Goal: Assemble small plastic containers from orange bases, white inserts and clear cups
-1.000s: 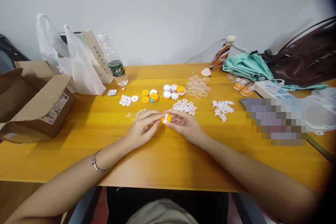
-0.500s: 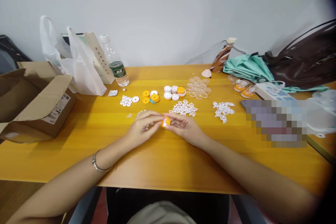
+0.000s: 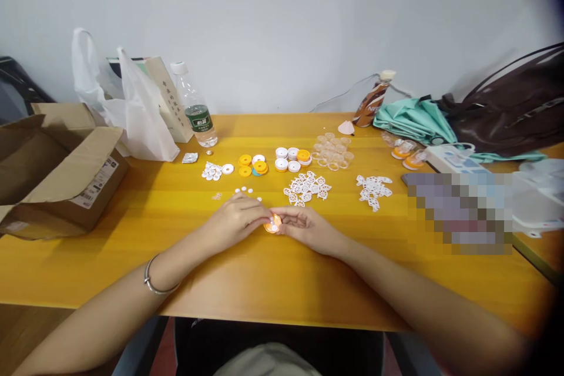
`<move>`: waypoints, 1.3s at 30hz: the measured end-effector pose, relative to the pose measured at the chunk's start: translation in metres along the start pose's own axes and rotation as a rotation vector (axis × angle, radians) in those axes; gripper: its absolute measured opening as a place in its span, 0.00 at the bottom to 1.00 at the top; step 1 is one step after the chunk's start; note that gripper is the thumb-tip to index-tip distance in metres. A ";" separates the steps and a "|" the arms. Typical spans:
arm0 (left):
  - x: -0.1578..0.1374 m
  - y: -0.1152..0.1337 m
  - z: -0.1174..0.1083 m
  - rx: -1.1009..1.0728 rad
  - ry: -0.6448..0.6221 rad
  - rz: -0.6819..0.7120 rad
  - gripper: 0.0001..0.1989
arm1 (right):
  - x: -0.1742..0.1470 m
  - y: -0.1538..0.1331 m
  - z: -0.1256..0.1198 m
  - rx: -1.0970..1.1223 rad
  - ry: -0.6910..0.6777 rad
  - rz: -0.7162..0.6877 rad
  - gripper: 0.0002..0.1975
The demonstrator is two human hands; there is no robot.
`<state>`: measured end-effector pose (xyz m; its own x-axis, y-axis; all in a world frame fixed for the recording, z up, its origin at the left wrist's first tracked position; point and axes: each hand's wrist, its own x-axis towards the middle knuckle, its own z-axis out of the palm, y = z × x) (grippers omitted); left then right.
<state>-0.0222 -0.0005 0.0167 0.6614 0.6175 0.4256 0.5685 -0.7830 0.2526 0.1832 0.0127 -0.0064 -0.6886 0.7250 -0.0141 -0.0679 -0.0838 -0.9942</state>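
Observation:
Between my hands, just above the front middle of the table, is a small round orange disc (image 3: 273,227) with white bits on its face. My right hand (image 3: 312,231) pinches its right edge between thumb and fingers. My left hand (image 3: 238,220) is closed, its thumb and fingertips at the disc's upper left edge; part of the disc is hidden behind them. Several tiny white dots (image 3: 244,190) lie just beyond my left hand. Past my right hand is a pile of white openwork plastic pieces (image 3: 306,188).
Farther back lie orange and white discs (image 3: 253,164), stacked white discs (image 3: 288,158), clear rings (image 3: 332,151) and white round caps (image 3: 212,171). A cardboard box (image 3: 57,182) and water bottle (image 3: 198,111) stand left. A power strip (image 3: 462,164) and green umbrella (image 3: 409,120) lie right.
Both hands have come slightly nearer to me with the disc, which shows tilted flatter. My left fingers have shifted over its upper edge, and more white dots show beyond them.

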 end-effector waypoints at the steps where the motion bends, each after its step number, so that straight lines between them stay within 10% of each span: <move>1: 0.000 0.001 0.000 -0.020 -0.010 -0.012 0.09 | 0.001 0.001 0.000 0.009 -0.003 -0.005 0.18; 17: 0.006 -0.001 0.016 -0.837 0.138 -0.629 0.10 | 0.003 -0.001 0.002 -0.021 0.145 -0.015 0.16; 39: 0.025 -0.019 0.005 -0.414 0.241 -0.577 0.09 | 0.009 0.001 -0.004 0.031 0.310 -0.120 0.17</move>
<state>-0.0143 0.0302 0.0179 0.1616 0.9423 0.2932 0.5303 -0.3334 0.7795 0.1801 0.0218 -0.0075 -0.4221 0.9041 0.0665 -0.1606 -0.0024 -0.9870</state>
